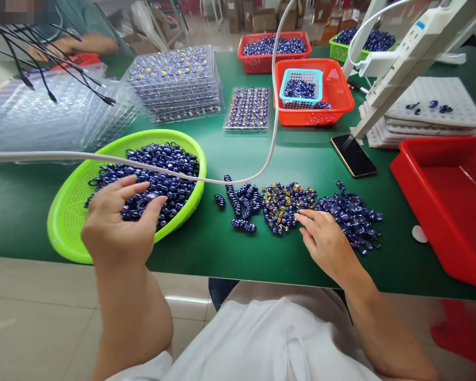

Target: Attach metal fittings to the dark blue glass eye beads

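"Looking across the green table (222, 254), how far along was the work?"

"Partway, I judged. The big green basket (69, 211) held a deep heap of dark blue pieces (162, 156), so plenty was left. Behind it, the stack of clear trays (182, 95) looked filled, which I took for the done part."

"And the hands?"

"The left hand (119, 225) hung over the basket, thumb and fingertips apart. The right hand (327, 241) had its fingertips at the edge of the mixed blue-and-gold pile (277, 206); I couldn't tell whether they pinched anything."

"Anything smaller?"

"A loose blue pile (357, 217) lay just right of the mixed one. Farther back, a single tray (246, 128) looked full too. Nearer, the short rows (232, 198) of lined-up pieces seemed partly done."
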